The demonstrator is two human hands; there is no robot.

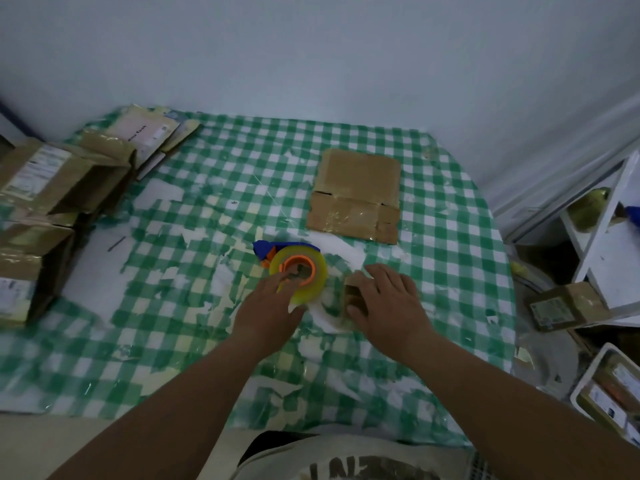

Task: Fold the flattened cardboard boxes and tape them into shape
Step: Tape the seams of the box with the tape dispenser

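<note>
Green-checked tablecloth [433, 237], worn; pale wall [311, 46] behind.

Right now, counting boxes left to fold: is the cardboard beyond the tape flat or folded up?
Flat: the cardboard lies spread on the tablecloth.

A flattened brown cardboard box [355, 195] lies flat mid-bench, old tape across its near flaps — a yellowish tape roll [300, 274] on a blue-orange dispenser sits just nearer.

The right hand [388, 303] covers most of a small cardboard piece [353, 292]. Left fingers [277, 282] hide the tape roll's [304, 271] near rim. Boxes [31, 271] at the desk's left edge run out of frame.
</note>
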